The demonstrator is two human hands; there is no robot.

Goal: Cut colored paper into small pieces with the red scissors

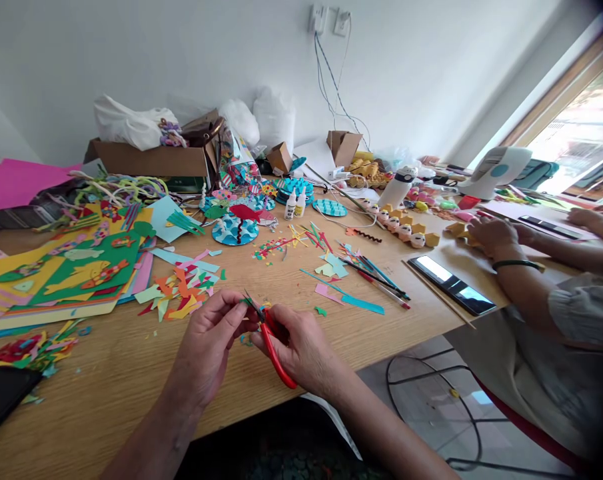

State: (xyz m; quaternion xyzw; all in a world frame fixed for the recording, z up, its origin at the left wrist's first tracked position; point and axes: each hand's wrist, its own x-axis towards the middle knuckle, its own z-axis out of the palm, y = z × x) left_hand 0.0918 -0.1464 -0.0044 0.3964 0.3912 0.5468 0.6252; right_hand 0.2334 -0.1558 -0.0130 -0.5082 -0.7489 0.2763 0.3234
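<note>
My right hand [301,343] grips red-handled scissors [277,353], and their narrow blades point up and to the left. Close by, the fingertips of my left hand [214,333] are pinched together at the blades. A tiny green bit of paper [243,301] shows between them, mostly hidden by the fingers. Both hands are above the front part of the wooden table. Just beyond them lies a heap of orange, yellow and pale green paper scraps [181,290]. A small green scrap [320,311] rests to the right of my right hand.
Coloured sheets with paper fish [88,267] cover the left side. Glue bottles [290,205] stand by a blue decorated disc [235,230]. Pencils [376,277], a phone [451,285] and an egg-carton strip [398,223] lie rightward. Another person's hands [496,237] work at far right.
</note>
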